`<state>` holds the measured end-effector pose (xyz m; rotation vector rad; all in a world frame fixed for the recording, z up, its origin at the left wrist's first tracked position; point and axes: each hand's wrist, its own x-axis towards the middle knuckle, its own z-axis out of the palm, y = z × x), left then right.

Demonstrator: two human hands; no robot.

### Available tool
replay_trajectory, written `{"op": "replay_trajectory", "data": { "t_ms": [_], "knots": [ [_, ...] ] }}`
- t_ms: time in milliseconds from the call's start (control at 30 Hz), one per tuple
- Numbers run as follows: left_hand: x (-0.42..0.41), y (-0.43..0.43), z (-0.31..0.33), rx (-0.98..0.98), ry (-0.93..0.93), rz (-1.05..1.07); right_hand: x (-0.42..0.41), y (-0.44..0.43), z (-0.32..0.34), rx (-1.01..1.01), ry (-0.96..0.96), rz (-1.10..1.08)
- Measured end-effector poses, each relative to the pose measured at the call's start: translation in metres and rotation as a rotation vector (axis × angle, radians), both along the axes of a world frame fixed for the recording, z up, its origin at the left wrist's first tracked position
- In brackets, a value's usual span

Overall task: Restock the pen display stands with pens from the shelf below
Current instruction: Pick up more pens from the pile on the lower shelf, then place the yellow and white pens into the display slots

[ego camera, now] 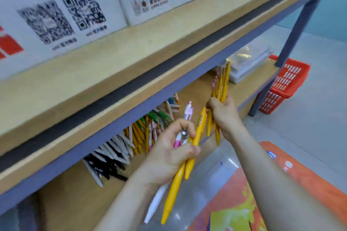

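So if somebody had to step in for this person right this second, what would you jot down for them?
Left hand: grips a couple of yellow pens and a white-and-pink pen.
Right hand: grips a bundle of yellow pens.
Stock: more loose pens lie on the lower shelf.
Done: both hands are loaded.
Left: put these into the display stands, which are out of view here.

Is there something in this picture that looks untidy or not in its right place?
Yes, slightly. The left hand grips a mixed bunch: a pink-and-white pen sits among yellow pens, and they splay apart. The pens on the lower shelf lie in loose, slanted heaps.
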<state>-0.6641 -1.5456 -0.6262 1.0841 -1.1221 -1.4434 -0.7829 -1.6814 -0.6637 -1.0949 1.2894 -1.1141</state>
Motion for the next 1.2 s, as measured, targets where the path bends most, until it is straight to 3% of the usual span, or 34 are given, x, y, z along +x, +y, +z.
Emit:
{"op": "replay_trajectory", "data": {
  "t_ms": [300,467,600,867,1033,1200],
  "knots": [
    [-0.059,0.014,0.108,0.122,-0.240,-0.093,-0.076,0.071,0.090,0.264,-0.028,0.046],
    [-0.081,0.044,0.213,0.075,-0.277,-0.186,-0.121,0.123,0.200,0.294,0.085,0.182],
    [-0.083,0.062,0.311,-0.028,-0.388,-0.130,-0.134,0.142,0.296,0.296,0.014,0.258],
    [-0.061,0.105,0.461,-0.075,-0.498,-0.236,-0.076,0.153,0.452,0.395,-0.565,0.356],
    [-0.023,0.127,0.504,-0.182,-0.621,-0.186,-0.020,0.157,0.503,0.403,-0.531,0.459],
    [0.025,0.151,0.520,-0.255,-0.577,-0.097,0.041,0.167,0.538,0.327,-0.461,0.421]
  ]
}}
